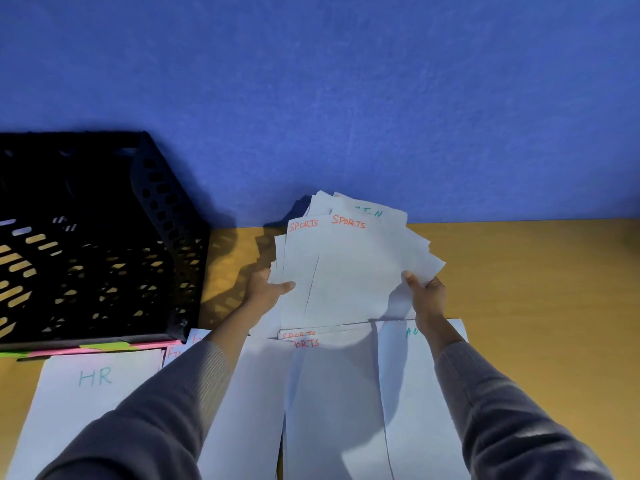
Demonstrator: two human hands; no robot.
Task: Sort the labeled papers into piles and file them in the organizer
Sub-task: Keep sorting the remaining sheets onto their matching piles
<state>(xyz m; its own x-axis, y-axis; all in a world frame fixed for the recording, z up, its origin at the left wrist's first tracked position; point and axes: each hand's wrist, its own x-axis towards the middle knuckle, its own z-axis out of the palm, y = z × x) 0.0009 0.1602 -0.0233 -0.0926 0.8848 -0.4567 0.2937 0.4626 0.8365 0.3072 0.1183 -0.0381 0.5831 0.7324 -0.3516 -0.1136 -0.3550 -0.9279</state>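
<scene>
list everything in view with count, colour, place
organizer: one, black, left on the table
strips: pink and green, below organizer's front
held papers: a fanned stack, white, top two marked SPORTS in red, centre
HR pile: one, white, bottom left
SPORTS pile: one, white, bottom centre
third pile: one, white, green lettering, right of it
table: one, tan, under everything
wall: one, blue, behind
left hand: one, grips stack's left edge
right hand: one, grips stack's right edge
</scene>
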